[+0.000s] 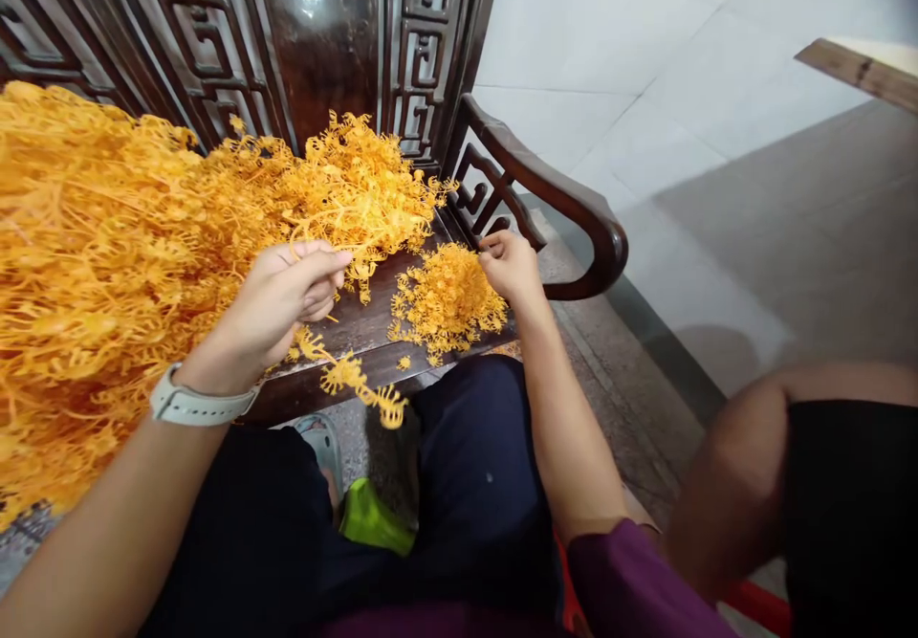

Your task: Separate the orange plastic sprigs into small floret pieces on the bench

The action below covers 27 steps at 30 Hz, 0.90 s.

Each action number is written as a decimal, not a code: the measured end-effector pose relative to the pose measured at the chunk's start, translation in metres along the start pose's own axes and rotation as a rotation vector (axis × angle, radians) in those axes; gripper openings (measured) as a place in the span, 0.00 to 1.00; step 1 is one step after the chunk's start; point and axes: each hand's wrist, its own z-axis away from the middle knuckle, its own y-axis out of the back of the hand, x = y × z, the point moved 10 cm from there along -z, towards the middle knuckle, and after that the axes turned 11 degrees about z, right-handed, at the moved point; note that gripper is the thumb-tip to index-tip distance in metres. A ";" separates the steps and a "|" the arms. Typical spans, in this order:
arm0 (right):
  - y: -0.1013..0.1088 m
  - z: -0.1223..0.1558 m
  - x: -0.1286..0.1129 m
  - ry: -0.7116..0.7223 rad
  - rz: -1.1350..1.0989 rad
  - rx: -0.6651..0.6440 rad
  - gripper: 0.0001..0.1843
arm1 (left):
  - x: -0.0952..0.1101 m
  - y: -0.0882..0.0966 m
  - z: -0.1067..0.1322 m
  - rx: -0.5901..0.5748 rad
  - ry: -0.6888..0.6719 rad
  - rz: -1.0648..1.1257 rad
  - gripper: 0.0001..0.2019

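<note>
Over the carved wooden desk (pixel 365 332), my left hand (pixel 287 289) pinches orange strands (pixel 359 188); my right hand (pixel 511 267) pinches closed beside the small pile (pixel 446 298).

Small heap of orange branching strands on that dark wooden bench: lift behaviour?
The small heap of orange branching strands probably lifts light and springy: its thin arms stand up loosely. Its branches look interlocked, so it may rise as one clump.
</note>
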 end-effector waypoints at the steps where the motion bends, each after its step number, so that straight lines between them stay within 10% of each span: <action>1: 0.007 0.005 -0.010 0.020 -0.035 0.045 0.11 | -0.002 -0.002 0.000 -0.016 0.021 0.021 0.18; 4: 0.013 0.028 -0.058 0.147 -0.297 0.006 0.08 | -0.010 -0.010 0.002 -0.070 0.090 0.118 0.14; 10: -0.012 0.093 -0.164 0.386 -0.877 -0.526 0.22 | -0.020 -0.024 0.006 -0.129 0.139 0.186 0.10; 17: -0.010 0.089 -0.170 0.347 -0.963 -0.392 0.20 | -0.021 -0.020 0.008 -0.087 0.133 0.269 0.08; 27: -0.016 0.114 -0.192 0.647 -0.981 -0.866 0.19 | -0.021 -0.036 0.023 0.041 0.101 0.454 0.10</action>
